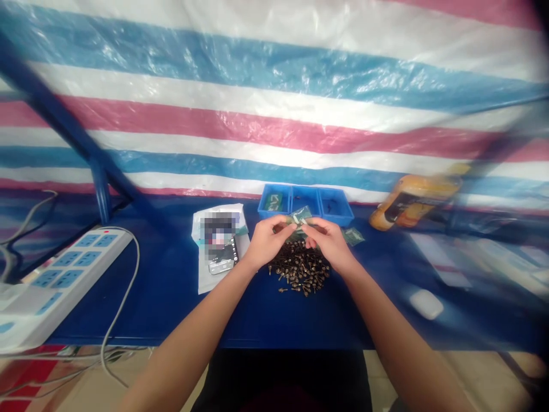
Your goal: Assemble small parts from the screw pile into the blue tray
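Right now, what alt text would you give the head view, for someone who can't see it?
The left fingers and right fingers pinch a small clear bag by a heap of screws on a blue table. Blue bins are behind, a phone left, an orange bottle right.

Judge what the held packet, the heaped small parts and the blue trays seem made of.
Packet: probably thin, flexible plastic film; it looks see-through and catches glints.
Small parts: likely metal, with brassy, dull-shining ends.
Blue trays: apparently moulded plastic, smooth and slightly glossy, their colour even.
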`<state>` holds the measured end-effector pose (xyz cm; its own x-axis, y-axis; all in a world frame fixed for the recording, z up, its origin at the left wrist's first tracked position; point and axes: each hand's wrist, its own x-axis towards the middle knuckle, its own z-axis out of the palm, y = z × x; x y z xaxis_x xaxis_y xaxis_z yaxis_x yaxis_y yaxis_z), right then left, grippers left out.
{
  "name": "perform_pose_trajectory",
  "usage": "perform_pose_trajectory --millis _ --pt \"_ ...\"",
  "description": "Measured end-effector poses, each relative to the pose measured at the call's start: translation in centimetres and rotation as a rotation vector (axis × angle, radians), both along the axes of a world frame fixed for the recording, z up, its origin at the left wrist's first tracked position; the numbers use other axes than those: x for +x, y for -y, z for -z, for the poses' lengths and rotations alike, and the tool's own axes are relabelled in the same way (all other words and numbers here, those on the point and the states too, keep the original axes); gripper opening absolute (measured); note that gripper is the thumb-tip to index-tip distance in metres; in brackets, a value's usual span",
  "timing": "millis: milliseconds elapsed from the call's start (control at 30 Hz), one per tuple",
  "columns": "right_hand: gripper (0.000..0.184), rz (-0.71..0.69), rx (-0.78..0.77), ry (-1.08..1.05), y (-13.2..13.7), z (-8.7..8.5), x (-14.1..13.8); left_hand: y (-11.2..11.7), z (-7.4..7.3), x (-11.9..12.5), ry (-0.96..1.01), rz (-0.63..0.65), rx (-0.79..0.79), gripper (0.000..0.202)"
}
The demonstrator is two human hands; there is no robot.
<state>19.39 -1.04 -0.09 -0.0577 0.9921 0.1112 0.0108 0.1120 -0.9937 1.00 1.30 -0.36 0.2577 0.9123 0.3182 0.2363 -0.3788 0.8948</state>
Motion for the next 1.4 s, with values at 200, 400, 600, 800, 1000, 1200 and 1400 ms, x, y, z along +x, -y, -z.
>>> perform_pose_trajectory --millis 200,400,600,800,1000,1200,1400 --pt "0.028 -0.062 -0.063 -0.340 -0.4 0.3 0.1 -0.3 0.0 -0.2 0.209 0.118 -0.129 0.028" --pt "0.040 0.031 -0.054 -0.226 -0.6 0.6 0.2 0.0 -0.6 -0.3 0.207 0.106 -0.131 0.024" --pt "0.030 -0.158 -0.277 -0.170 -0.3 0.1 1.0 0.4 -0.7 -0.6 0.129 -0.050 0.040 0.029" --pt "0.027 -0.165 -0.303 -0.007 -0.2 -0.3 1.2 -0.1 -0.7 -1.1 0.211 -0.447 0.194 0.043" --pt "0.048 0.075 -0.216 -0.260 -0.8 -0.2 0.1 -0.6 -1.2 -1.3 0.288 -0.579 0.174 0.042" --pt "0.031 0.276 0.081 0.346 -1.8 1.0 2.9 -0.6 -0.8 -1.4 0.155 -0.570 0.163 0.031" --pt "0.030 0.177 0.193 0.997 -1.7 1.4 4.7 -0.5 0.0 -1.4 -0.007 -0.457 0.225 0.029"
